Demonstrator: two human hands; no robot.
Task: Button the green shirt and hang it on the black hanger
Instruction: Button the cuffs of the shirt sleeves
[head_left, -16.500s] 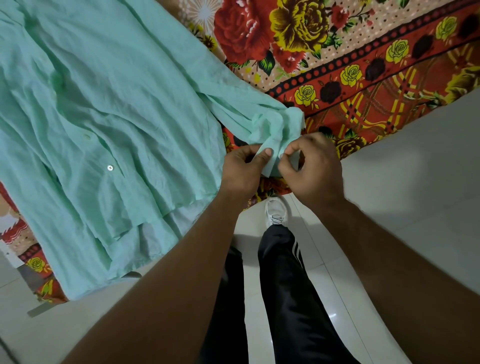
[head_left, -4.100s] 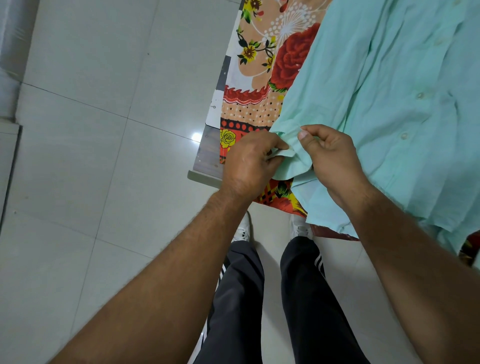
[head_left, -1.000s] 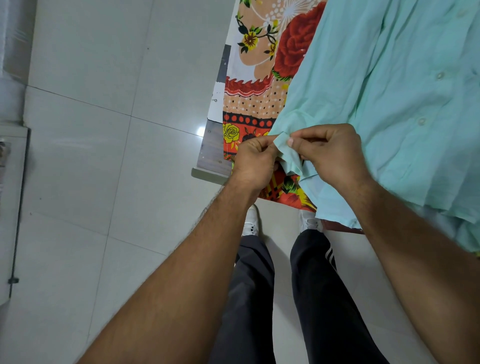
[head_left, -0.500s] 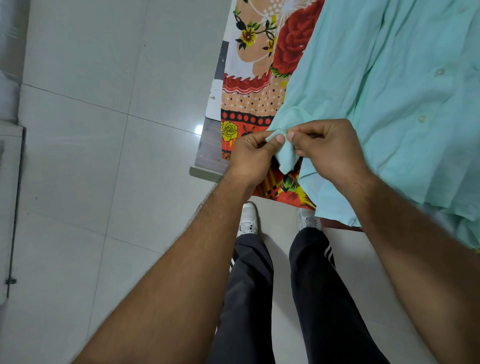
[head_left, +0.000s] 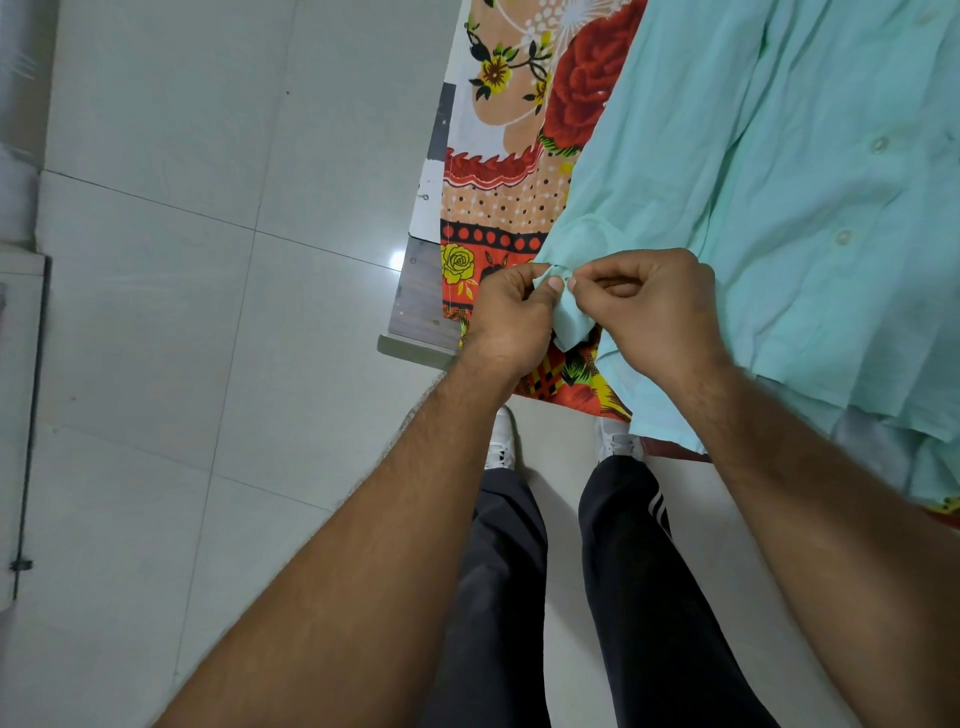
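Both hands' fingers (head_left: 556, 285) pinch the cuff (head_left: 569, 317) of the green shirt (head_left: 779, 182) between them.

A flowered bedsheet (head_left: 498, 208), red, orange and yellow, is covering the bed (head_left: 421, 296), whose grey corner is showing at the left. The green shirt (head_left: 779, 208) is lying spread directly on the sheet, to the right, its near edge hanging over the bed's near side above the pale tiled floor (head_left: 182, 260).
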